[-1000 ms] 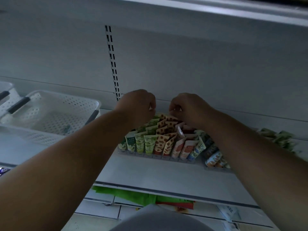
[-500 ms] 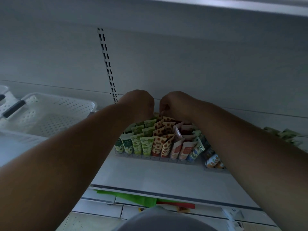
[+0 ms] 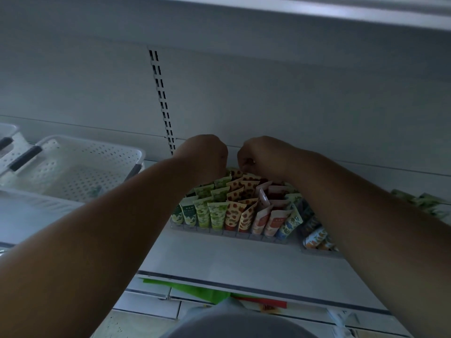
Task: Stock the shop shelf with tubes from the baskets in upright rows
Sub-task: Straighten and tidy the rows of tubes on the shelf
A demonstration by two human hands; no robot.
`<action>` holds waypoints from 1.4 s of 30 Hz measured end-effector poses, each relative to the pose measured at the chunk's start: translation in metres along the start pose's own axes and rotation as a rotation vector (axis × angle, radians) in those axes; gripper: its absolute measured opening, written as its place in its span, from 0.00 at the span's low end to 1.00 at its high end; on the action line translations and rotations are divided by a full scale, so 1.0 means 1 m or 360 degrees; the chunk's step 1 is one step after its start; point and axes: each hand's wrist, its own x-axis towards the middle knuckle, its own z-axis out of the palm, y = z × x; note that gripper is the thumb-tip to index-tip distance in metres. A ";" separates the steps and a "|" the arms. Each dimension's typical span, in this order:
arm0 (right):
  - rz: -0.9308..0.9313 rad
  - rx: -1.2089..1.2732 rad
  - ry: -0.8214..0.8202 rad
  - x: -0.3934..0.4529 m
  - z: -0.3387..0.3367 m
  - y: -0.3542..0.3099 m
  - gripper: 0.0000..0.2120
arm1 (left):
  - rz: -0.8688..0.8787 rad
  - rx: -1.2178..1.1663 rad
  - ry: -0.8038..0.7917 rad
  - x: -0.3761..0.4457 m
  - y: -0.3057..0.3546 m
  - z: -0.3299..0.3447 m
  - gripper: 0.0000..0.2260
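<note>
Tubes stand in upright rows in a clear divider tray on the shelf, green prints on the left, orange-spotted in the middle, pale pink ones further right. I've got both hands at the far end of the rows, close together, near the back wall. Left hand has fingers curled under, right over the back of the green/orange rows; I can't tell if it's pinching a tube, fingers are hidden by the knuckles. Right hand is curled too, fingertips down at the top of the rearmost orange tube; looks like a pinch but can't confirm what it's on.

Risks, as I judge them: the rows lean toward me, so pressing down at the back could domino them fwd over the tray's low front lip. My right forearm passes low over the pink/blue tubes w/ little clearance; dragging it back could tip those. A loose bunch below that forearm already lies slanted.

White basket sits well left of the left hand; I can't make out any tubes in it.

Labels: small print on the tubes, too dim and small to read; no brand legible.
</note>
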 end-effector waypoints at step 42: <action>-0.0032 0.0017 0.0020 -0.023 -0.010 0.001 0.07 | 0.0112 -0.0070 0.0009 0.011 0.011 0.001 0.11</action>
